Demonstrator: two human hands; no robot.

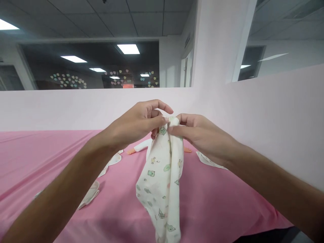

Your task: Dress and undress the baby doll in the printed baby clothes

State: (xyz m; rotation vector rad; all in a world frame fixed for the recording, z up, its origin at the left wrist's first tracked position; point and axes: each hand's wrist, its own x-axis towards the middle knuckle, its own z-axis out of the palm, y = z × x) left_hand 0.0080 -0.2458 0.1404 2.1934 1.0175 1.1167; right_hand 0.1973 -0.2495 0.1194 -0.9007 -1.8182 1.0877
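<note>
A white baby garment (162, 182) with small green animal prints hangs in folds in front of me; its exact cut cannot be made out. My left hand (149, 118) pinches its top edge between thumb and fingers, with the index finger stretched out above. From the other side, my right hand (197, 131) grips the same edge between thumb and index finger. Behind the cloth lies a doll in a white top (143, 145), mostly hidden, with a small hand (131, 151) showing on the left and another on the right.
Pink cloth (215, 202) covers the table. White cloth pieces lie on the left (89, 195), partly behind my left arm, and another white piece (209, 160) is by my right wrist. A low white wall (76, 108) with windows above borders the far side.
</note>
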